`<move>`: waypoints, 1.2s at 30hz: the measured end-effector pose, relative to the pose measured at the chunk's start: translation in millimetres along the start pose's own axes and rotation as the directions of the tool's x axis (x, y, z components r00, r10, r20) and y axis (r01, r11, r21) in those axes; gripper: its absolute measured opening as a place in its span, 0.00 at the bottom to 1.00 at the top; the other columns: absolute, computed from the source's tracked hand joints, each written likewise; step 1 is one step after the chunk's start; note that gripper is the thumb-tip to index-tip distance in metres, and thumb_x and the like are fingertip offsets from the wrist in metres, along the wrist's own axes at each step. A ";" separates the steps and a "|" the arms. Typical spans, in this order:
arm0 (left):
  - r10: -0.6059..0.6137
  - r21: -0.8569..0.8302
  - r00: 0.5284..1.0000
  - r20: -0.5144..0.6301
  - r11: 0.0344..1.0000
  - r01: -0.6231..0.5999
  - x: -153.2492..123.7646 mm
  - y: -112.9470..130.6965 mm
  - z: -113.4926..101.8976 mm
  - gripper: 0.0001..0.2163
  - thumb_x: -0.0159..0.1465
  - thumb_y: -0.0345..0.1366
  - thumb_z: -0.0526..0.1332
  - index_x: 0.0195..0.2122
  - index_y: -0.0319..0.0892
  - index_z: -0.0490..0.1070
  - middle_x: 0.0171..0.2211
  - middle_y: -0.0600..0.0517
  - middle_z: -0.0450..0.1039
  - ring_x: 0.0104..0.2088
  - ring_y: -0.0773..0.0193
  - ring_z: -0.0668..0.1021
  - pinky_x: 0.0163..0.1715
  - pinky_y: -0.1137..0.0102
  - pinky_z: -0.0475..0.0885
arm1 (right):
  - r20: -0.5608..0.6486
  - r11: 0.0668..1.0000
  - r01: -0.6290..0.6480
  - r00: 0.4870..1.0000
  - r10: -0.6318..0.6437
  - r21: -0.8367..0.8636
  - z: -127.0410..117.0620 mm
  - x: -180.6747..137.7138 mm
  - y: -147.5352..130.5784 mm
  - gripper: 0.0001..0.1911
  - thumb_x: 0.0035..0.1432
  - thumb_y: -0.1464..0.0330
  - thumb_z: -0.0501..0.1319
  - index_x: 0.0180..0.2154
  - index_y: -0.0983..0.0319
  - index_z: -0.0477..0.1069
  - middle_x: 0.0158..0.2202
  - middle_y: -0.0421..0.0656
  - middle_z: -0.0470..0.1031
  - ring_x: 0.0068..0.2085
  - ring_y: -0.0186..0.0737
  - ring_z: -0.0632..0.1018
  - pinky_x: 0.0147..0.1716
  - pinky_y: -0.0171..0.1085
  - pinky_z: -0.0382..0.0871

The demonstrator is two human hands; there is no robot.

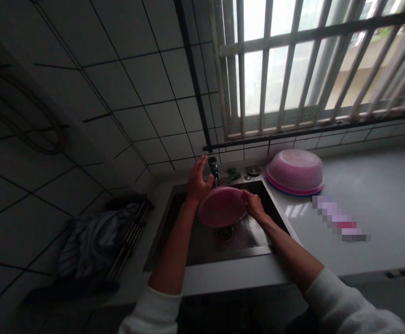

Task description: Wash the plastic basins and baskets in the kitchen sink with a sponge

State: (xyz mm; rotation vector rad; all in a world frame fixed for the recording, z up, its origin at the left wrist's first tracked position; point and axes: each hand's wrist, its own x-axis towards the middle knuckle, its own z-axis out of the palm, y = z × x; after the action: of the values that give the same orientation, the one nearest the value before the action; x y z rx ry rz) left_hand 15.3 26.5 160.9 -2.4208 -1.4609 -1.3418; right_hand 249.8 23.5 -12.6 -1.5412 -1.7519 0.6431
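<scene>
Basin (222, 208): pink, over the sink (205, 248), drain (226, 234) at its 6 o'clock, tap (213, 168) at its 12.
Left hand (199, 183): raised, fingers spread, next to the tap; basin at its 4 o'clock (rim contact: can't tell from here).
Right hand (253, 204): fingers pinching the basin's rim at 3 o'clock, so basin sits at this hand's 9.
Stack (295, 169): pink bowls on the counter (365, 185), basin's 2 o'clock, well apart from both hands.
</scene>
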 end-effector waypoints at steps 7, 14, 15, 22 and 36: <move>0.004 0.093 0.992 0.127 0.996 -0.016 27.3 -18.9 17.1 0.30 0.66 0.34 0.59 0.71 0.43 0.63 0.72 0.46 0.62 0.73 0.51 0.62 0.74 0.50 0.53 | -0.009 0.998 0.025 1.000 -0.026 -0.064 -4.2 -3.9 -12.7 0.20 0.71 0.65 0.57 0.60 0.52 0.75 0.47 0.45 0.85 0.46 0.45 0.84 0.41 0.33 0.71; -0.017 0.096 0.986 0.167 0.995 0.001 16.3 -27.4 22.3 0.29 0.66 0.30 0.58 0.69 0.41 0.65 0.70 0.45 0.66 0.70 0.54 0.66 0.74 0.54 0.54 | 0.002 0.983 0.061 0.998 -0.061 -0.174 3.7 -2.8 -31.2 0.18 0.74 0.61 0.56 0.61 0.47 0.75 0.48 0.43 0.85 0.47 0.46 0.85 0.43 0.34 0.71; -0.020 0.098 0.987 0.162 0.995 0.004 16.4 -27.0 22.2 0.29 0.66 0.30 0.58 0.69 0.42 0.65 0.70 0.46 0.66 0.70 0.55 0.66 0.74 0.54 0.55 | 0.003 0.980 0.065 0.998 -0.066 -0.186 4.8 -2.4 -32.3 0.18 0.74 0.60 0.56 0.61 0.47 0.75 0.49 0.43 0.85 0.47 0.46 0.85 0.44 0.35 0.71; -0.034 0.102 0.987 0.154 0.995 0.018 19.0 -22.6 21.8 0.27 0.66 0.29 0.57 0.68 0.41 0.67 0.69 0.46 0.68 0.69 0.55 0.68 0.73 0.56 0.58 | -0.003 0.969 0.142 0.989 -0.145 -0.202 5.7 -3.7 -36.2 0.16 0.74 0.60 0.57 0.57 0.51 0.77 0.52 0.43 0.84 0.49 0.45 0.84 0.44 0.34 0.72; -0.055 0.126 0.984 0.172 0.992 0.033 13.2 -20.0 23.1 0.29 0.66 0.30 0.56 0.70 0.41 0.64 0.71 0.45 0.64 0.70 0.55 0.66 0.73 0.56 0.59 | -0.245 0.974 0.171 0.948 -0.205 -0.152 4.6 -0.6 -21.1 0.15 0.73 0.59 0.59 0.53 0.53 0.81 0.50 0.42 0.85 0.44 0.45 0.85 0.37 0.35 0.71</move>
State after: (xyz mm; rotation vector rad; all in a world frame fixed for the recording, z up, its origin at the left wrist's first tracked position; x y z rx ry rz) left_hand 18.6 56.7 147.2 -2.4954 -1.5929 -1.0344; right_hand 233.0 19.9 0.4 -1.4465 -1.7373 0.2245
